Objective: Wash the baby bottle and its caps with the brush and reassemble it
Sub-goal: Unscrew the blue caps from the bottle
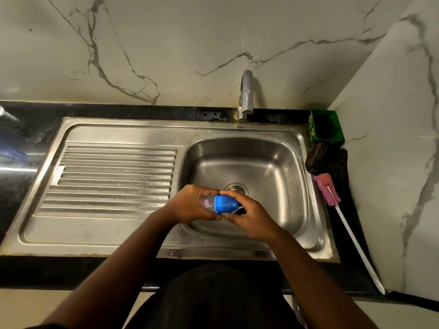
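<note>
While a dark tabletop (pixel 21 138) runs along the far-left edge, the ribbed draining board (pixel 114 179) of a steel sink (pixel 244 131) fills the left half of the scene, with scattered drops of water on its ridges. Moving right, the left hand (pixel 190 205) is curled round the clear body of the baby bottle (pixel 209 203), which lies on its side in the air above the near-left part of the basin, just near of the drain (pixel 236 188). Its blue cap (pixel 225 204) points right and is on the bottle, and the right hand (pixel 249 217) grips that cap, with fingers over the top and thumb beneath. Both hands meet at the bottle, almost touching. Behind the basin, at its far rim, stands a grey tap (pixel 245 96) against the marble wall. Farther right, on the dark strip beside the sink, sit a green container (pixel 326 125) in the far corner, a dark patterned cloth (pixel 327 160) just near of it, and then the brush (pixel 344 224), its pink sponge head touching the sink's right rim and its long white handle running toward the near right.
</note>
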`<state>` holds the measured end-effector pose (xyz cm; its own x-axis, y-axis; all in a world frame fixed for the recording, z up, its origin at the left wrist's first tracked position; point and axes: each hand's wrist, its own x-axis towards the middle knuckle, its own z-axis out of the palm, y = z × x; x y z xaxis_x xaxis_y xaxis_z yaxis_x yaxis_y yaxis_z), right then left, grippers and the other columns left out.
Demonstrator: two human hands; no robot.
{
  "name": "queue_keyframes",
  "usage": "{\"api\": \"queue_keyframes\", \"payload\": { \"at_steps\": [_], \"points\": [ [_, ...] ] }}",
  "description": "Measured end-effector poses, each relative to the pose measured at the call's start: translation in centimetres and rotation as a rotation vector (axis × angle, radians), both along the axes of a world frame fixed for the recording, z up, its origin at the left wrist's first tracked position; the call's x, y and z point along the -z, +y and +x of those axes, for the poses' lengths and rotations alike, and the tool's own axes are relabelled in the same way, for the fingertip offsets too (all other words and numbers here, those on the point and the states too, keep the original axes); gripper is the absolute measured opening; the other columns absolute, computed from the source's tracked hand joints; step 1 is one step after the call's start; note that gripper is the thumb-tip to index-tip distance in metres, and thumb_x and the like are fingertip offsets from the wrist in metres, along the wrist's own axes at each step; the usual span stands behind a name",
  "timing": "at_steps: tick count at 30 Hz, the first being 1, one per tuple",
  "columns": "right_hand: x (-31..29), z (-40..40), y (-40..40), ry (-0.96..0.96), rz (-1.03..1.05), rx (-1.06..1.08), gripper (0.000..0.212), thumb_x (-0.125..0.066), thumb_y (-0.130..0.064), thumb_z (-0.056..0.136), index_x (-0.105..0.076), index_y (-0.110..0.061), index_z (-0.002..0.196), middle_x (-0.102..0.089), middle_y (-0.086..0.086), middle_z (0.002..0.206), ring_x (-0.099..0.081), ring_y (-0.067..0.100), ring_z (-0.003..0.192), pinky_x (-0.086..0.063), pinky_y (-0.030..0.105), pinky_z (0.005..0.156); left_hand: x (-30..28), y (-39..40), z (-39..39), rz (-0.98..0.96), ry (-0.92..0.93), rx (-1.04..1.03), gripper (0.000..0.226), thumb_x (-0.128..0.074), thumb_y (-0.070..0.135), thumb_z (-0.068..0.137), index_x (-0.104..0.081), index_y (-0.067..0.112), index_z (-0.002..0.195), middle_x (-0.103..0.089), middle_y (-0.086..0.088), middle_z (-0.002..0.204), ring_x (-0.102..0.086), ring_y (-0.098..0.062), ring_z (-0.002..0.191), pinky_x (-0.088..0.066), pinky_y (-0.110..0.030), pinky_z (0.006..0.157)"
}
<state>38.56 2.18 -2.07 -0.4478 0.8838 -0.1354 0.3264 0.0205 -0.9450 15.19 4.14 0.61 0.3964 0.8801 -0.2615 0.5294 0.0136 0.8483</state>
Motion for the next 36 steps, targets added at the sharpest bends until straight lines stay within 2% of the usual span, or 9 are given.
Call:
{"api": "queue_keyframes", "payload": {
  "at_steps": [5,9,13,16,19,22,27,32,36],
  "points": [
    [-1.2,0.0,1.1,-0.025,-0.267,0.017,0.032,-0.074,-0.039,0.094,-0.060,-0.037,0.123,-0.070,-0.004,0.105,-0.068,0.005,0.074,-0.054,0.023,0.068,0.2,0.2,1.1,0.042,0.040,0.057,0.036,-0.092,0.030,0.074,-0.078,0.023,0.106,-0.076,0.009,0.085,-0.072,-0.008,0.078,-0.056,-0.022,0.070],
    [-0.4,-0.4,1.6,-0.026,0.033,-0.009,0.034,-0.076,-0.029,0.093,-0.065,-0.031,0.125,-0.065,-0.023,0.114,-0.067,0.008,0.108,-0.055,0.030,0.093,0.7,0.8,0.8,0.024,0.006,-0.026,0.039,-0.095,0.027,0.070,-0.079,0.022,0.105,-0.077,0.005,0.089,-0.074,-0.014,0.083,-0.060,-0.037,0.077],
    [0.1,-0.1,2.0,0.002,0.046,-0.036,0.043,-0.081,-0.022,0.089,-0.064,-0.025,0.129,-0.064,-0.014,0.120,-0.065,0.013,0.113,-0.056,0.036,0.097,0.8,1.3,0.5,0.034,0.044,0.004,0.040,-0.093,0.029,0.071,-0.077,0.025,0.107,-0.077,0.007,0.092,-0.073,-0.011,0.085,-0.060,-0.034,0.077],
    [-0.6,-0.8,2.1,-0.078,-0.166,0.048,0.047,-0.074,-0.044,0.094,-0.054,-0.031,0.134,-0.066,-0.003,0.116,-0.072,0.013,0.090,-0.062,0.030,0.077,0.9,1.0,0.8,0.062,0.065,-0.014,0.042,-0.092,0.028,0.071,-0.076,0.024,0.110,-0.075,0.007,0.093,-0.071,-0.009,0.084,-0.059,-0.032,0.077],
    [-0.9,-1.4,2.1,-0.175,-0.241,0.162,0.032,-0.063,-0.052,0.098,-0.060,-0.024,0.112,-0.068,0.005,0.094,-0.068,0.014,0.064,-0.063,0.037,0.059,1.0,0.6,0.9,0.084,0.132,0.038,0.045,-0.092,0.035,0.070,-0.075,0.028,0.111,-0.073,0.011,0.094,-0.069,-0.006,0.084,-0.059,-0.031,0.078],
    [-0.2,-1.2,1.6,-0.101,-0.093,0.106,0.026,-0.074,-0.042,0.094,-0.062,-0.024,0.107,-0.069,-0.005,0.097,-0.072,0.018,0.080,-0.062,0.047,0.072,1.0,0.7,0.3,0.033,0.083,0.024,0.046,-0.094,0.033,0.069,-0.076,0.029,0.112,-0.075,0.010,0.094,-0.072,-0.008,0.085,-0.060,-0.032,0.078],
    [0.6,-0.8,1.5,0.009,0.099,0.014,0.041,-0.080,-0.015,0.088,-0.063,-0.023,0.124,-0.060,-0.023,0.120,-0.063,0.011,0.115,-0.057,0.031,0.095,0.9,0.7,0.0,0.051,0.050,0.001,0.043,-0.093,0.029,0.072,-0.077,0.024,0.111,-0.077,0.009,0.095,-0.073,-0.008,0.088,-0.060,-0.029,0.079],
    [-0.4,-1.6,2.1,-0.080,-0.266,0.121,0.046,-0.076,-0.042,0.092,-0.057,-0.030,0.132,-0.066,-0.003,0.115,-0.075,0.018,0.084,-0.065,0.039,0.078,1.0,1.1,0.8,0.082,0.086,0.034,0.040,-0.092,0.029,0.072,-0.078,0.024,0.109,-0.076,0.007,0.091,-0.071,-0.009,0.084,-0.055,-0.024,0.075],
    [0.0,-1.0,2.8,-0.086,0.114,0.037,0.039,-0.083,-0.023,0.085,-0.066,-0.022,0.120,-0.064,-0.020,0.120,-0.065,0.010,0.111,-0.055,0.033,0.096,1.1,2.1,0.7,0.025,0.052,-0.016,0.042,-0.092,0.023,0.072,-0.078,0.023,0.111,-0.077,0.008,0.091,-0.072,-0.007,0.085,-0.057,-0.024,0.076]
  ]
}}
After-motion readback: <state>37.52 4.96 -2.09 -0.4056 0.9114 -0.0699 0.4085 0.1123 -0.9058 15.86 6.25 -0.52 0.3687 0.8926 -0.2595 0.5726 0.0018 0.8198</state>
